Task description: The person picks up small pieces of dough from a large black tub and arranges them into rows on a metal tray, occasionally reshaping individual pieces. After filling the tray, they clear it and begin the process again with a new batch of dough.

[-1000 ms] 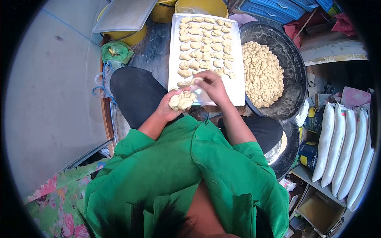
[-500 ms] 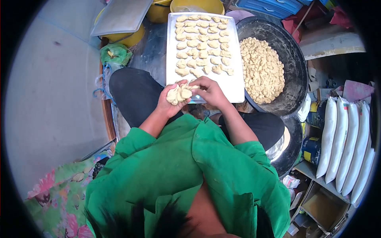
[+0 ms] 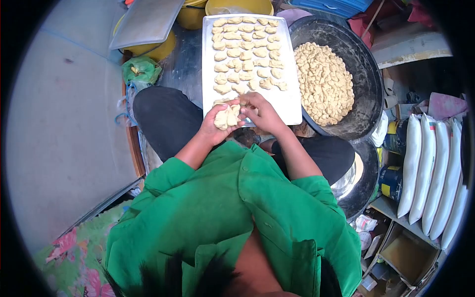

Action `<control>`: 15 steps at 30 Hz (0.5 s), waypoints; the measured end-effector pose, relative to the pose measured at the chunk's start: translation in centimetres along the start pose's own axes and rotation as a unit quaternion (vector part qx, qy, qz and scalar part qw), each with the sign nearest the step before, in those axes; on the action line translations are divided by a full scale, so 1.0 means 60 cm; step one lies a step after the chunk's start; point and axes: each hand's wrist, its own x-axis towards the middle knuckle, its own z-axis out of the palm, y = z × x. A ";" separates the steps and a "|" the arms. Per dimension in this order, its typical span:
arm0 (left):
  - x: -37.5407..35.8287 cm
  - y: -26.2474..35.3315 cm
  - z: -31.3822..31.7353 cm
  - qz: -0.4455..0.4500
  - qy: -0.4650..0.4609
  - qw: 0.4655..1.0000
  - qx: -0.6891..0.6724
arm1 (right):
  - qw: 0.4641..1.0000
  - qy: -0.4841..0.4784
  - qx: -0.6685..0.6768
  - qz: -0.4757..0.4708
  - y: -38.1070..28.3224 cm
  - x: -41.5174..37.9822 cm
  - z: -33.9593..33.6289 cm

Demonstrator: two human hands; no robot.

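Observation:
My left hand (image 3: pixel 213 123) is cupped, palm up, around a clump of pale dough pieces (image 3: pixel 227 119) over the near edge of the tray. My right hand (image 3: pixel 262 115) meets the clump from the right, its fingers bent and pinching at the dough; the fingertips are partly hidden. Beyond both hands lies a white tray (image 3: pixel 289 106) with rows of small shaped dough pieces (image 3: pixel 246 45). Right of the tray, a big black tub (image 3: pixel 368 74) holds a heap of similar dough pieces (image 3: pixel 324 81).
A second black basin (image 3: pixel 368 175) with something pale inside stands below the tub. Long white filled bags (image 3: pixel 428 168) stand upright on a shelf at the right. Yellow buckets (image 3: pixel 166 47) and a grey lid (image 3: pixel 148 22) are at the upper left. A green plastic bag (image 3: pixel 142 70) sits beside my left knee.
The view has shifted slightly, moving the tray a little up and left. My right fingers have moved a little up and away along the clump's edge. The clump stays in my left hand.

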 end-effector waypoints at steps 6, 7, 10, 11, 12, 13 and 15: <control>-0.013 0.001 -0.012 -0.005 0.074 0.996 0.045 | 0.989 -0.005 -0.144 0.024 0.016 -0.019 -0.005; -0.021 0.007 -0.018 -0.007 0.076 0.996 0.046 | 0.989 0.032 -0.146 -0.012 0.009 -0.022 -0.002; -0.041 0.024 -0.029 -0.018 0.088 0.994 0.061 | 0.962 0.055 -0.240 -0.120 0.033 -0.026 0.022; -0.041 0.029 -0.034 -0.019 0.087 0.994 0.062 | 0.962 0.057 -0.240 -0.120 0.044 -0.029 0.024; -0.040 0.034 -0.038 -0.025 0.106 0.992 0.064 | 0.975 0.039 -0.206 -0.076 0.044 -0.030 0.024; -0.040 0.038 -0.042 -0.031 0.126 0.989 0.066 | 0.985 0.020 -0.170 -0.033 0.046 -0.030 0.023; -0.031 0.049 -0.046 -0.037 0.136 0.988 0.062 | 0.983 0.115 -0.090 0.108 0.034 -0.031 0.007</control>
